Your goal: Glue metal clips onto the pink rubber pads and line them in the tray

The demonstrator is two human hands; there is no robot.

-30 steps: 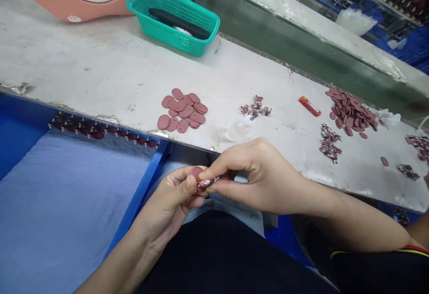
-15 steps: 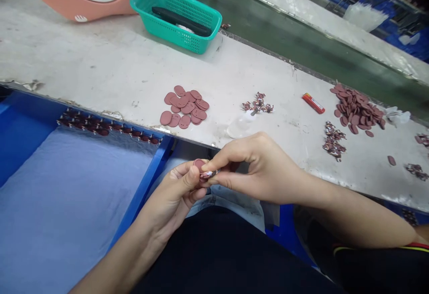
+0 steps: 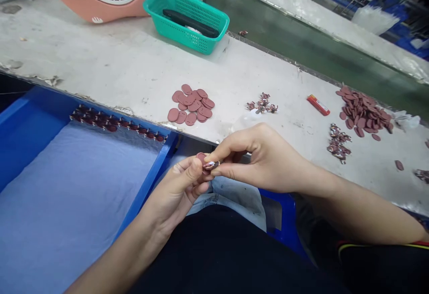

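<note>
Maroon oval disc (image 3: 200,156), right of the blue tray (image 3: 154,169), is pinched by the left hand (image 3: 179,186); the right hand (image 3: 264,160) grips a small brown-and-white piece (image 3: 212,165) against it. Loose ovals (image 3: 191,104) lie beyond the tray's right corner.

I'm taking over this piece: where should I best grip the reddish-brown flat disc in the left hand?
Probably pinch the disc by its far rim, coming from the pale bench: it is thin, flat, and that edge shows uncovered, while the left hand and right hand crowd its nearer part.
</note>
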